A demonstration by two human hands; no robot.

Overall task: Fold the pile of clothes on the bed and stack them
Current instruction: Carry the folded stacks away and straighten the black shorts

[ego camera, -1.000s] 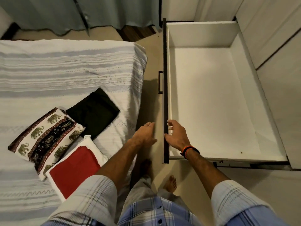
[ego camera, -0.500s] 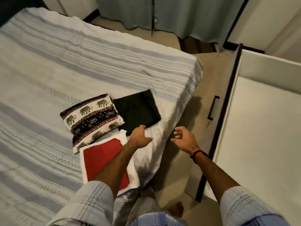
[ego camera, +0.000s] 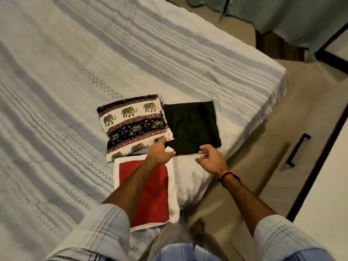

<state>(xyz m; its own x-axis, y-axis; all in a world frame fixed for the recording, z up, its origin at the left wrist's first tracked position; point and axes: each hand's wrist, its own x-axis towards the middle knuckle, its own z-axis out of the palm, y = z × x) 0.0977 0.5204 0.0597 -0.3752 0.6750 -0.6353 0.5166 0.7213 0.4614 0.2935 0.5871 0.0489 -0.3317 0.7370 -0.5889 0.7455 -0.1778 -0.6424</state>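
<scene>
Three folded clothes lie near the bed's right edge. A folded black garment sits farthest right, with an elephant-print cloth beside it on the left. A folded white piece with a red panel lies nearest me. My left hand reaches over the red-and-white piece, its fingers at the near left corner of the black garment where it meets the elephant cloth. My right hand, fingers loosely curled, hovers at the black garment's near right edge and holds nothing.
The bed wears a white and grey striped cover. To the right stands a pulled-out drawer with a dark handle. A teal curtain hangs at the back right. Bare floor runs between bed and drawer.
My right hand let go of the drawer front and swung left to the bed. Both hands have come to the near edge of the black garment. The view turned toward the bed.
</scene>
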